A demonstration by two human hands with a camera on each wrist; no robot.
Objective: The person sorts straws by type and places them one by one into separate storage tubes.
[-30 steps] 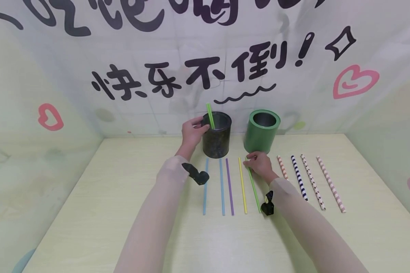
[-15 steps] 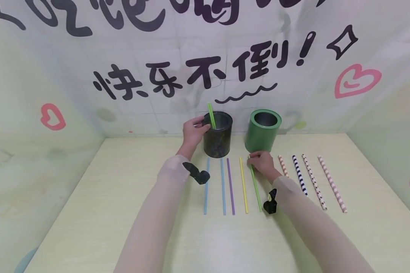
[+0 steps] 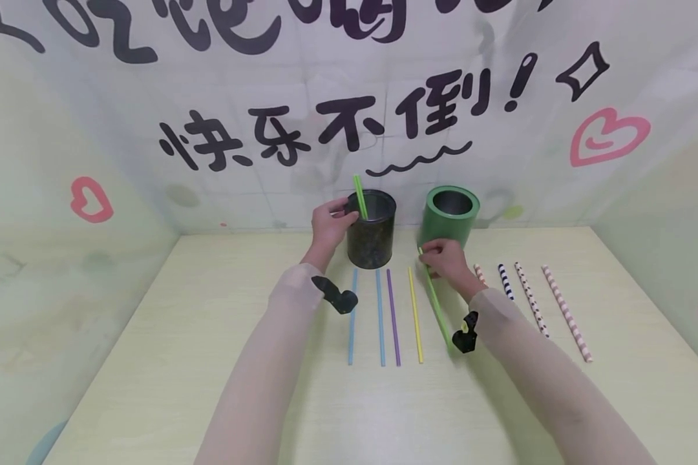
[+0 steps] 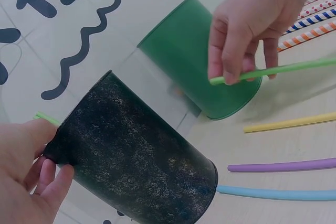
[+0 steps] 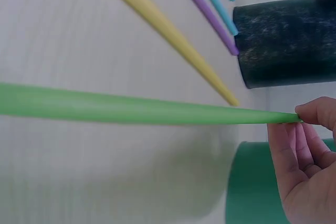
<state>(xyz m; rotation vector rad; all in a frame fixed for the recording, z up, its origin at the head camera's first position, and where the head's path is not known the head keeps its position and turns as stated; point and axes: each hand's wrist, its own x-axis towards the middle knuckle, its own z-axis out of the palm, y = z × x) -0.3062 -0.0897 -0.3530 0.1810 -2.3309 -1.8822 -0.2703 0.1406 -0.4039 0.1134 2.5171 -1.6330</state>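
Observation:
My left hand [image 3: 328,226] holds the rim of a dark, speckled can [image 3: 370,244], thumb and fingers on either side of its edge. Green straws [image 3: 359,190] lean inside that can and stick out above the rim. In my right hand [image 3: 446,260] a green straw [image 5: 157,110] is pinched near its far end, between thumb and fingers. The straw is raised off the table and slants back toward my wrist. Right behind this hand stands a green can [image 4: 178,56], whose opening shows no straws in the head view.
Two blue straws [image 3: 380,316], a purple straw [image 3: 393,320] and a yellow straw [image 3: 415,316] lie in a row before the cans. Several patterned paper straws, among them a pink-striped one [image 3: 567,313], lie at the right. A printed backdrop [image 3: 238,200] rises behind the table.
My right hand has taken hold of the green straw and lifted it from the table, moving up toward the green can. The left hand stays on the dark can's rim.

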